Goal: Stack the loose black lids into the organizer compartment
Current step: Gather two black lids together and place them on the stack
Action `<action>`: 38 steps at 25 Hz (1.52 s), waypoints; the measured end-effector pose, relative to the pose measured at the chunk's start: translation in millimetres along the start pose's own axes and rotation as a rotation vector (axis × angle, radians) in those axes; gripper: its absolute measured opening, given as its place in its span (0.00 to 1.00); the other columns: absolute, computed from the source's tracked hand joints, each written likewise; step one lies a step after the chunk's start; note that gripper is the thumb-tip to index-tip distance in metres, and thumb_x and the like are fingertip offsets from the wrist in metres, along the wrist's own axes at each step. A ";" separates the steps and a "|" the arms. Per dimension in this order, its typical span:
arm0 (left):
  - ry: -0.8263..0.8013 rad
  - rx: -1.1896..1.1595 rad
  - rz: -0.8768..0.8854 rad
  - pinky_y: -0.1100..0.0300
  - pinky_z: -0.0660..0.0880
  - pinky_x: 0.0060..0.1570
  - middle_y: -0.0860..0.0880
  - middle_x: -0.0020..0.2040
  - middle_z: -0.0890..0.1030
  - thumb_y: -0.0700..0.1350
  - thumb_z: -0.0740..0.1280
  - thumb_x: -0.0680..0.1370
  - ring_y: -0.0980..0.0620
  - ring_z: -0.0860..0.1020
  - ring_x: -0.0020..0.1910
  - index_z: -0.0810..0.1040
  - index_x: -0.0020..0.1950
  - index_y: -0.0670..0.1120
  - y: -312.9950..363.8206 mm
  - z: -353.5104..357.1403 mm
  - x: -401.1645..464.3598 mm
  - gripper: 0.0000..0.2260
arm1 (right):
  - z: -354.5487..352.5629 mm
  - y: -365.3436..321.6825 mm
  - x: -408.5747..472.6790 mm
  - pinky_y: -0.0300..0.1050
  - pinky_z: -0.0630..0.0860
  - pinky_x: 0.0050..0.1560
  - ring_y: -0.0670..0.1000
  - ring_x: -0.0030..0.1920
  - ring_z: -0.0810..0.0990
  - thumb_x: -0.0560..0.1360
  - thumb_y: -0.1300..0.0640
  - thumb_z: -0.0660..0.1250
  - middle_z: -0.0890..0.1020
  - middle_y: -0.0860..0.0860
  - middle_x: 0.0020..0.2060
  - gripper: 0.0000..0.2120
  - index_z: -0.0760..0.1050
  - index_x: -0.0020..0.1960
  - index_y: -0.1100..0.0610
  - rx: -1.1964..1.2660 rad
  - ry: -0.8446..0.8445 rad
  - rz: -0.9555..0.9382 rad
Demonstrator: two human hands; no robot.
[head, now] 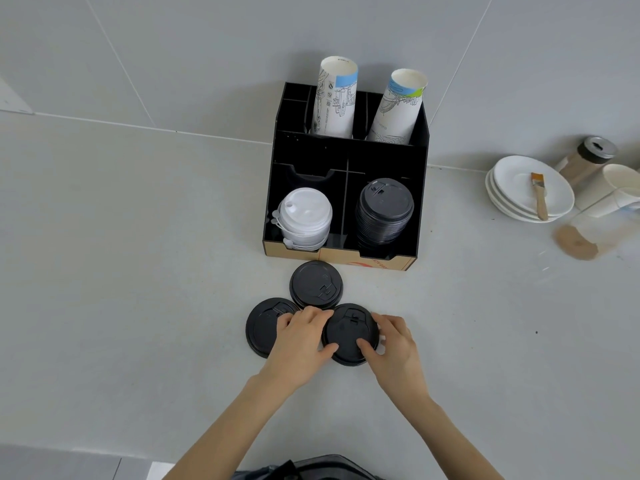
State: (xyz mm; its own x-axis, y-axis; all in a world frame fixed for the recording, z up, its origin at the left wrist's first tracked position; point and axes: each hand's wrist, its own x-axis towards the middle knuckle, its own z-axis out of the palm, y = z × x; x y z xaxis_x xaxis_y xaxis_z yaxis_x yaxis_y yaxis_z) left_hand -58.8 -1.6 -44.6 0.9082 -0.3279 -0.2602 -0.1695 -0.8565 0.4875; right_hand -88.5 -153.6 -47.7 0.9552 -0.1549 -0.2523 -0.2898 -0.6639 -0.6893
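Both hands work the near lid (pixel 348 336) on the tabletop (pixel 138 237): the left hand (pixel 301 341) lies half over the left lid (pixel 263 329) with thumb and fingers curled on one edge, the right hand (pixel 391 344) pinches the other, likely to lift it level. Just beyond, the far lid (pixel 316 285) touches both, bunched for quick gathering. Farther right, the organizer (pixel 346 157) holds white lids (pixel 304 216) front-left and the black stack (pixel 384 209) front-right, where these three presumably go.
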 end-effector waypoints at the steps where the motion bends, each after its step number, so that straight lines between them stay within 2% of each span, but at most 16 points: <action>1: 0.022 -0.044 -0.002 0.56 0.55 0.69 0.50 0.68 0.66 0.51 0.61 0.76 0.52 0.66 0.67 0.60 0.71 0.49 2.0 0.9 -0.6 0.24 | 1.3 -0.7 -1.1 0.52 0.74 0.59 0.58 0.56 0.74 0.71 0.61 0.67 0.73 0.56 0.57 0.21 0.69 0.63 0.58 0.038 0.033 0.001; 4: 0.096 -0.247 0.002 0.59 0.64 0.66 0.47 0.67 0.66 0.47 0.64 0.75 0.50 0.68 0.65 0.61 0.70 0.46 9.7 -0.7 -0.3 0.25 | -1.8 -6.5 0.1 0.56 0.76 0.57 0.59 0.54 0.75 0.72 0.63 0.65 0.73 0.54 0.55 0.19 0.70 0.62 0.58 0.152 0.124 0.017; 7: 0.156 -0.364 0.026 0.65 0.65 0.61 0.47 0.66 0.67 0.46 0.64 0.75 0.51 0.70 0.63 0.63 0.69 0.45 16.9 -7.8 3.1 0.24 | -16.3 -16.9 9.3 0.50 0.76 0.57 0.59 0.53 0.76 0.73 0.65 0.64 0.71 0.50 0.52 0.17 0.71 0.61 0.58 0.195 0.185 -0.016; 10: 0.233 -0.441 0.073 0.70 0.65 0.57 0.47 0.63 0.69 0.44 0.64 0.75 0.56 0.70 0.56 0.65 0.68 0.45 24.2 -18.5 7.7 0.22 | -35.3 -30.7 20.5 0.45 0.74 0.55 0.56 0.52 0.77 0.73 0.65 0.64 0.72 0.50 0.51 0.16 0.73 0.60 0.58 0.223 0.220 -0.054; 13: 0.284 -0.491 0.095 0.67 0.69 0.57 0.50 0.59 0.69 0.43 0.65 0.74 0.58 0.70 0.53 0.66 0.68 0.46 31.8 -29.2 14.9 0.22 | -53.7 -44.7 32.9 0.41 0.73 0.55 0.52 0.49 0.76 0.72 0.66 0.64 0.73 0.52 0.52 0.15 0.73 0.59 0.58 0.238 0.244 -0.092; 16: 0.326 -0.526 0.123 0.71 0.69 0.50 0.54 0.56 0.66 0.42 0.65 0.74 0.57 0.71 0.51 0.66 0.67 0.46 42.3 -39.7 24.7 0.22 | -71.6 -56.1 47.4 0.40 0.72 0.55 0.51 0.48 0.76 0.73 0.65 0.64 0.75 0.54 0.54 0.14 0.74 0.58 0.58 0.216 0.262 -0.131; 20: 0.352 -0.527 0.124 0.67 0.69 0.52 0.49 0.60 0.69 0.42 0.63 0.75 0.58 0.70 0.50 0.65 0.68 0.45 55.1 -51.6 39.9 0.21 | -92.2 -67.9 65.6 0.40 0.71 0.54 0.52 0.49 0.76 0.73 0.64 0.64 0.76 0.55 0.57 0.14 0.74 0.58 0.57 0.186 0.259 -0.158; 23: 0.387 -0.565 0.123 0.63 0.72 0.49 0.45 0.63 0.68 0.41 0.61 0.76 0.56 0.72 0.51 0.66 0.68 0.44 62.7 -59.9 52.1 0.20 | -103.0 -75.6 80.8 0.39 0.70 0.54 0.53 0.51 0.77 0.73 0.64 0.63 0.76 0.55 0.58 0.14 0.74 0.58 0.57 0.163 0.255 -0.180; 25: 0.380 -0.592 0.110 0.62 0.73 0.47 0.44 0.64 0.68 0.40 0.60 0.77 0.55 0.73 0.52 0.65 0.68 0.43 67.0 -64.6 61.1 0.19 | -109.2 -80.4 92.8 0.39 0.70 0.56 0.55 0.53 0.78 0.73 0.64 0.63 0.77 0.56 0.58 0.14 0.74 0.59 0.58 0.138 0.249 -0.192; 28: 0.337 -0.646 0.056 0.57 0.76 0.51 0.44 0.65 0.66 0.41 0.60 0.77 0.54 0.73 0.53 0.63 0.69 0.43 72.6 -69.3 75.2 0.20 | -115.9 -86.4 110.7 0.39 0.70 0.57 0.56 0.56 0.77 0.73 0.64 0.63 0.77 0.56 0.59 0.15 0.73 0.60 0.58 0.076 0.226 -0.207; 32: 0.273 -0.747 -0.004 0.62 0.72 0.51 0.45 0.65 0.63 0.41 0.60 0.77 0.54 0.71 0.54 0.58 0.71 0.43 80.5 -69.6 90.2 0.23 | -118.2 -90.0 133.0 0.41 0.69 0.61 0.56 0.59 0.76 0.73 0.64 0.63 0.77 0.56 0.60 0.16 0.73 0.60 0.59 -0.002 0.197 -0.239; 35: 0.240 -0.782 -0.043 0.62 0.70 0.52 0.48 0.61 0.61 0.41 0.60 0.77 0.55 0.68 0.54 0.55 0.72 0.43 85.0 -69.0 99.7 0.25 | -118.1 -91.3 149.2 0.38 0.67 0.59 0.56 0.59 0.75 0.74 0.64 0.62 0.77 0.56 0.60 0.16 0.72 0.61 0.58 -0.076 0.169 -0.253; 38: 0.238 -0.801 -0.053 0.62 0.69 0.53 0.52 0.57 0.58 0.40 0.60 0.77 0.55 0.68 0.54 0.57 0.71 0.43 87.2 -67.6 105.2 0.23 | -117.1 -91.4 160.0 0.33 0.64 0.55 0.55 0.60 0.75 0.74 0.63 0.61 0.77 0.56 0.61 0.16 0.71 0.62 0.58 -0.120 0.144 -0.253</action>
State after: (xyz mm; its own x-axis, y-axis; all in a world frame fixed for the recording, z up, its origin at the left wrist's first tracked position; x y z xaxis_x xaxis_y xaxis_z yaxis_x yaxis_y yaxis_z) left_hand 47.8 -83.8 26.8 0.9791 -0.1247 -0.1604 0.1175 -0.2965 0.9478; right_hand 97.9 -203.4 54.4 0.9973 -0.0704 0.0219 -0.0409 -0.7750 -0.6306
